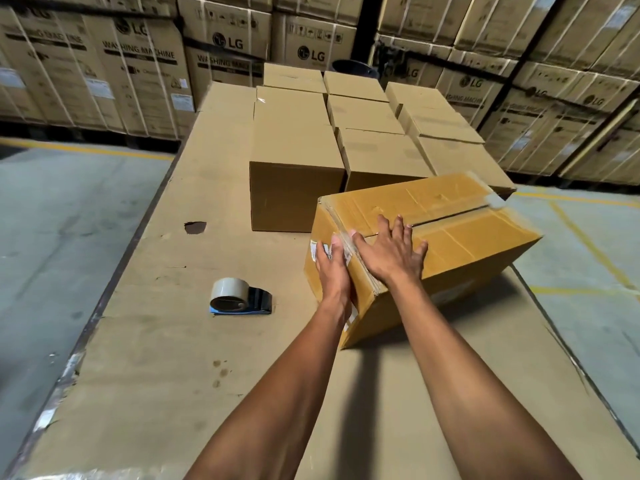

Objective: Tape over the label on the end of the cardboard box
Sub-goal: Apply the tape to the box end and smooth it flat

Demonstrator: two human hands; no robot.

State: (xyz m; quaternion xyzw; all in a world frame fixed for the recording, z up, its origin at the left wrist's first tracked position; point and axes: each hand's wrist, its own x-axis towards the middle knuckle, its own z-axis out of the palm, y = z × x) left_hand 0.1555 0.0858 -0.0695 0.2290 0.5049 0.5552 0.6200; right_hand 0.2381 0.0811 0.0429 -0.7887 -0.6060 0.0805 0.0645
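Note:
A brown cardboard box (pixel 460 237) lies skewed on the cardboard-covered table, its top seam taped. A white label (pixel 314 250) shows on the near end face, mostly hidden under my left hand (pixel 333 268), which presses flat on that face with fingers reaching the top edge. My right hand (pixel 393 252) lies flat and spread on the box's top near the same end, over a clear tape strip that wraps the edge. A tape dispenser (pixel 239 296) with a roll of tape lies on the table to the left of the box, apart from both hands.
Several plain cardboard boxes (pixel 296 161) stand in rows behind the taped box. The table's cardboard cover (pixel 166 341) has a small hole (pixel 195 227). Grey floor with yellow lines lies on both sides. Stacked washing machine cartons (pixel 138 64) line the back.

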